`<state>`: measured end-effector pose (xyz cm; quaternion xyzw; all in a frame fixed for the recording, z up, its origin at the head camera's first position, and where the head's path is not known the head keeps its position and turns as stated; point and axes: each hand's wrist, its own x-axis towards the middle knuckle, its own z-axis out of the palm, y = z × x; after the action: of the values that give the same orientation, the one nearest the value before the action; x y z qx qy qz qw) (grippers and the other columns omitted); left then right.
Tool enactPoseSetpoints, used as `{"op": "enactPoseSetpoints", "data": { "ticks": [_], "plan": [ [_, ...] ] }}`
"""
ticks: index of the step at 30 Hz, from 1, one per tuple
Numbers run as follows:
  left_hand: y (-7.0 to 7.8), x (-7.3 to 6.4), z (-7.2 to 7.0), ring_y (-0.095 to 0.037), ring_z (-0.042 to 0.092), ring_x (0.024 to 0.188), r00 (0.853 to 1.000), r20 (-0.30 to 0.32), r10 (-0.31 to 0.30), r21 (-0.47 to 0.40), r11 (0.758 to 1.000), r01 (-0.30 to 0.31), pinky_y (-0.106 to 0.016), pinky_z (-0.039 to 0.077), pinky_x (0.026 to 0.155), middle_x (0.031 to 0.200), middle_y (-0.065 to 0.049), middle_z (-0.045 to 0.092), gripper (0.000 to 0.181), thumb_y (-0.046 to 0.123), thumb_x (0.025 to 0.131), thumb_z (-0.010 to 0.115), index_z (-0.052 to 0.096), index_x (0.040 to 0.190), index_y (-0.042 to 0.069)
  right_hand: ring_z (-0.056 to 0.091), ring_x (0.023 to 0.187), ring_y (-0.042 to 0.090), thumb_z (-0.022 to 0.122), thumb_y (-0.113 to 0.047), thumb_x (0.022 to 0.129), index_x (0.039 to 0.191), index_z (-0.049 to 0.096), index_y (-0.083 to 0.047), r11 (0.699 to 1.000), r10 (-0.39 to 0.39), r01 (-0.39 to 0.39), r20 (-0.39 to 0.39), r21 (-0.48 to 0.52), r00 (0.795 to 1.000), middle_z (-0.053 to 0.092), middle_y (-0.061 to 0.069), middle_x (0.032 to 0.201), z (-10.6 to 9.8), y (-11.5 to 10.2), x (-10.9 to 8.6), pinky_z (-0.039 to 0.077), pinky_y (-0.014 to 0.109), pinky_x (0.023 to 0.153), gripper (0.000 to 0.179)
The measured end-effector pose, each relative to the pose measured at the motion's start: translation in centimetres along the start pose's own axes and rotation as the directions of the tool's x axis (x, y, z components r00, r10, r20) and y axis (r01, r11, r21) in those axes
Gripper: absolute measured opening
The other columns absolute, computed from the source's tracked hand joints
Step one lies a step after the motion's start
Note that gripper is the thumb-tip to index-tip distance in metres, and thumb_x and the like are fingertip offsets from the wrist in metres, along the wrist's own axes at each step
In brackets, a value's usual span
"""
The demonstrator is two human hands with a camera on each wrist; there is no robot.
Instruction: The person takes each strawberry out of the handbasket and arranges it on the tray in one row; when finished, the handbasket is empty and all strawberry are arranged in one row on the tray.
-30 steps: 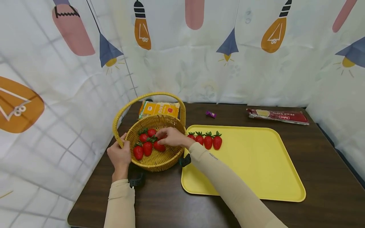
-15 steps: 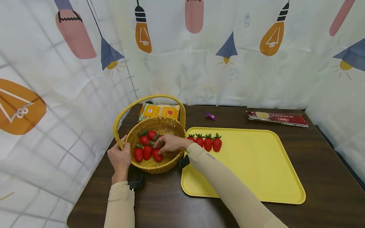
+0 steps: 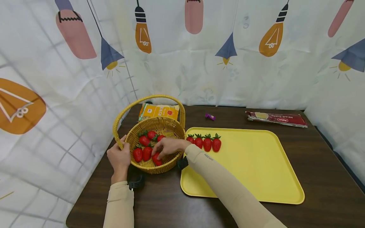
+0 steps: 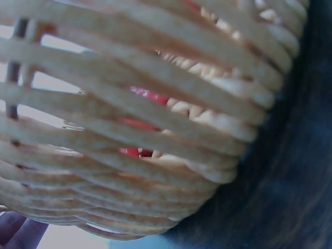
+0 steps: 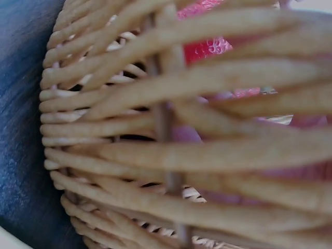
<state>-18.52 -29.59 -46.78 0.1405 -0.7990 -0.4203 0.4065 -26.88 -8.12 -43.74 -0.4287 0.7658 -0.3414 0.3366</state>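
Observation:
A yellow woven basket (image 3: 168, 126) with a tall arched handle holds several red strawberries (image 3: 137, 155). At its left side, where handle meets rim, my left hand (image 3: 119, 157) grips it. My right hand (image 3: 170, 146) reaches inside over the right rim, thumb and fingers pinching a tilted strawberry (image 3: 156, 160) near the front. In the left wrist view the basket's weave (image 4: 119, 124) fills most of the picture, with fingers (image 4: 23, 233) at the lower left corner. The right wrist view also looks through the weave (image 5: 104, 127); the hand behind it is mostly hidden.
Right of the basket lies a yellow tray (image 3: 251, 164), with a row of strawberries (image 3: 207, 144) at its upper left. Behind are an orange snack packet (image 3: 159, 110), a small purple wrapped candy (image 3: 210, 117) and a long red packet (image 3: 278, 119). Printed cloth (image 3: 182, 72) encloses the dark table (image 3: 159, 202).
My right hand has moved down and forward in the basket onto the front strawberry, which has shifted and tilted. My left hand keeps its grip. The view has tipped slightly.

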Motion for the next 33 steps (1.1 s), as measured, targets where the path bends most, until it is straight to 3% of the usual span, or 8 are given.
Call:
{"op": "enactPoseSetpoints", "data": {
  "ticks": [3, 10, 16, 24, 28, 33],
  "plan": [
    [0.0, 0.0, -0.1, -0.004, 0.036, 0.043, 1.000, 0.001, -0.002, 0.011, 1.000, 0.002, -0.023, 0.021, 0.041, 0.107, -0.005, 0.073, 0.032, 0.003, 0.084, 0.056, 0.051, 0.053, 0.007, 0.057, 0.090, 0.006, 0.073, -0.010, 0.086, 0.109, 0.073, -0.012, 1.000, -0.012, 0.012, 0.022, -0.012, 1.000, 0.069, -0.007, 0.103, 0.2, 0.0, 0.0, 0.047, 0.020, 0.079, 0.022],
    [0.0, -0.1, -0.2, 0.003, 0.040, 0.047, 1.000, 0.015, -0.015, 0.026, 1.000, 0.015, -0.022, 0.022, 0.042, 0.108, -0.005, 0.073, 0.029, 0.005, 0.086, 0.055, 0.065, 0.060, -0.003, 0.056, 0.093, 0.004, 0.074, -0.010, 0.085, 0.107, 0.075, -0.013, 0.998, -0.038, 0.044, 0.094, -0.053, 0.995, 0.068, -0.009, 0.106, 0.4, -0.3, 0.0, 0.047, 0.019, 0.082, 0.022],
    [0.1, 0.0, -0.2, -0.002, 0.032, 0.042, 1.000, 0.024, -0.017, 0.027, 1.000, 0.016, -0.023, 0.021, 0.041, 0.108, -0.005, 0.073, 0.030, 0.006, 0.087, 0.054, 0.065, 0.061, -0.003, 0.054, 0.092, 0.005, 0.075, -0.009, 0.083, 0.107, 0.074, -0.013, 0.999, -0.029, 0.032, 0.103, -0.031, 0.994, 0.068, -0.009, 0.104, 0.5, -0.5, -0.2, 0.048, 0.020, 0.080, 0.024],
    [0.0, 0.0, -0.3, 0.008, 0.046, 0.055, 1.000, 0.014, -0.028, 0.037, 0.999, 0.027, -0.021, 0.025, 0.043, 0.107, -0.004, 0.074, 0.025, 0.007, 0.087, 0.056, 0.074, 0.073, -0.003, 0.056, 0.098, 0.007, 0.073, -0.010, 0.084, 0.112, 0.072, -0.012, 0.993, -0.113, 0.115, -0.073, 0.028, 0.991, 0.066, -0.007, 0.111, 0.5, -0.4, -0.5, 0.049, 0.022, 0.082, 0.028],
    [0.1, 0.0, -0.3, 0.002, 0.042, 0.049, 1.000, 0.023, -0.020, 0.036, 0.999, 0.019, -0.023, 0.024, 0.041, 0.107, -0.004, 0.074, 0.026, 0.008, 0.088, 0.056, 0.075, 0.075, -0.002, 0.057, 0.099, 0.006, 0.070, -0.010, 0.086, 0.115, 0.071, -0.011, 0.989, -0.136, 0.143, -0.157, 0.037, 0.978, 0.065, -0.005, 0.116, 0.4, -0.8, -1.1, 0.049, 0.022, 0.082, 0.028],
    [0.1, 0.1, -0.4, -0.006, 0.033, 0.043, 0.999, 0.035, -0.016, 0.034, 0.999, 0.014, -0.024, 0.022, 0.042, 0.107, -0.002, 0.073, 0.028, 0.008, 0.087, 0.056, 0.070, 0.065, -0.001, 0.051, 0.084, 0.009, 0.070, -0.012, 0.087, 0.115, 0.070, -0.010, 0.985, -0.161, 0.170, -0.260, 0.012, 0.952, 0.066, -0.001, 0.110, 0.4, -1.3, -2.0, 0.044, 0.022, 0.074, 0.027]
  ]
}}
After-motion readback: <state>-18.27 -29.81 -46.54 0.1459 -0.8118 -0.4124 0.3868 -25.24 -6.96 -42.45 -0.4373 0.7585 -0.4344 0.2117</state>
